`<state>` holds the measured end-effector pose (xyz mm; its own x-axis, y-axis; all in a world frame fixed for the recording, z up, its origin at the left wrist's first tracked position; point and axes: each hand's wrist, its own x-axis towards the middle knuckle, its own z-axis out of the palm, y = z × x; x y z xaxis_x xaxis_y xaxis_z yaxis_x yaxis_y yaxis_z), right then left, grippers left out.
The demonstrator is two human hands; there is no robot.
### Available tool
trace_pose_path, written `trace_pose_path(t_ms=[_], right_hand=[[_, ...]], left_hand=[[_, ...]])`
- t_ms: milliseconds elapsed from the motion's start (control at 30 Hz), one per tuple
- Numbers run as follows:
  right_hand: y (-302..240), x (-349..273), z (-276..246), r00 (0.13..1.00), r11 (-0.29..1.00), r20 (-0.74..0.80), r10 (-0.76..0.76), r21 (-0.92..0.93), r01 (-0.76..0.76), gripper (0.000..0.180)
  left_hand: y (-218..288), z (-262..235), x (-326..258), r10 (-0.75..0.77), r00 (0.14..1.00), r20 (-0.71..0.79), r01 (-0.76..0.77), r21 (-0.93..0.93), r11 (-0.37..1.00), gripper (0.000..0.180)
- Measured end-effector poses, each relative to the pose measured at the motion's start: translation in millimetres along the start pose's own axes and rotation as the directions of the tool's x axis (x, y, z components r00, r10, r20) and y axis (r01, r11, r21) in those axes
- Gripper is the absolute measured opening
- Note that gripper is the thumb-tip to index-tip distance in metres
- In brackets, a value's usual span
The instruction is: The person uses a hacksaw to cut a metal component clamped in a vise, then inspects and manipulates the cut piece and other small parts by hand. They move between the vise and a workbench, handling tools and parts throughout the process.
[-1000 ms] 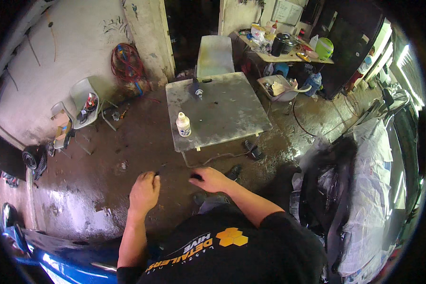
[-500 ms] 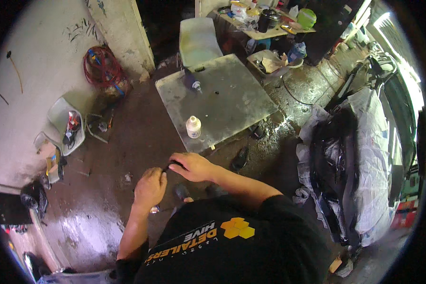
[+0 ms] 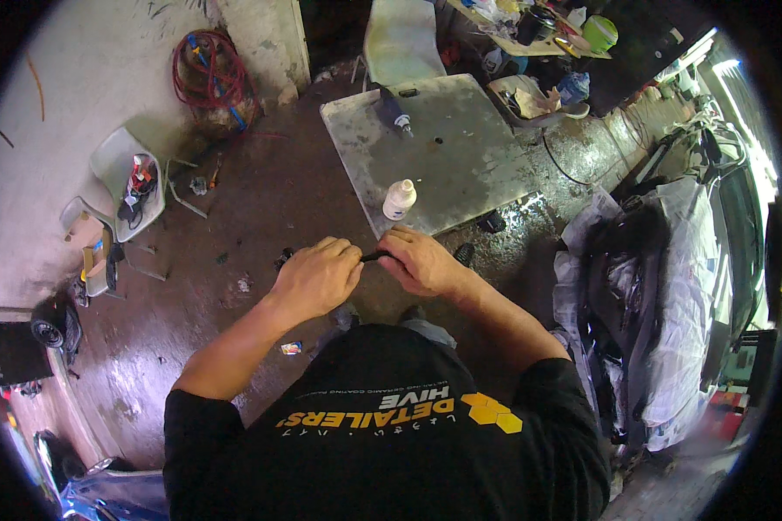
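A slim black piece [image 3: 374, 256] runs between my two hands in front of my chest; its kind cannot be made out. My left hand [image 3: 321, 273] is closed around one end, knuckles up. My right hand [image 3: 417, 262] grips the other end, fingers curled over it. Just beyond the right hand, a white bottle [image 3: 400, 200] with a narrow top stands upright near the close edge of the grey table [image 3: 469, 174]. Farther back on that table lies a dark tool [image 3: 393, 111] with a pale pointed tip.
A pale chair [image 3: 400, 43] stands behind the table. To the left are a white chair [image 3: 113, 165] holding loose items and a coiled red hose [image 3: 208, 69]. At right, white sheeting [image 3: 682, 304] surrounds a dark vehicle part. A cluttered bench [image 3: 504, 39] is at the back.
Both hands have moved forward, closer to the table, and slightly apart, so more of the black piece shows between them. The whole view has shifted; bottle and table appear higher and farther right.
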<state>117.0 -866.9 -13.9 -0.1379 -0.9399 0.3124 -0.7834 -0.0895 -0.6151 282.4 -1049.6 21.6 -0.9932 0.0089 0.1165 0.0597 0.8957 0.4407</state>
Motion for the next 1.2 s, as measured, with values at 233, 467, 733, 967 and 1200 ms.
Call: trace_pose_path(t_ms=[233, 467, 733, 967, 1200], right_hand=[[6.6, 0.7, 6.5, 0.987, 0.978, -0.043, 0.154, 0.151, -0.146, 0.019], [4.3, 8.2, 11.5, 0.924, 0.845, 0.036, 0.38, 0.394, -0.363, 0.026], [28.7, 32.3, 14.6, 0.876, 0.736, 0.246, 0.414, 0.476, -0.481, 0.036], [69.9, 18.8, 10.6, 0.822, 0.49, 0.125, 0.556, 0.75, -0.445, 0.049], [68.7, -22.9, 29.1, 0.817, 0.552, 0.17, 0.551, 0.66, -0.51, 0.044]], left_hand=[[0.1, -22.1, 21.2, 0.129, 0.991, -0.042, -0.123, 0.124, 0.985, 0.014], [-10.4, -21.2, 31.4, 0.188, 0.982, -0.031, -0.175, 0.243, 0.954, 0.012], [-41.4, -5.4, 29.5, -0.003, 1.0, 0.018, 0.001, 0.146, 0.989, 0.017], [-6.8, -75.6, 30.6, -0.113, 0.991, -0.069, 0.123, 0.166, 0.978, 0.019], [10.5, -94.5, 22.9, -0.095, 0.988, -0.124, 0.125, 0.267, 0.955, 0.018]])
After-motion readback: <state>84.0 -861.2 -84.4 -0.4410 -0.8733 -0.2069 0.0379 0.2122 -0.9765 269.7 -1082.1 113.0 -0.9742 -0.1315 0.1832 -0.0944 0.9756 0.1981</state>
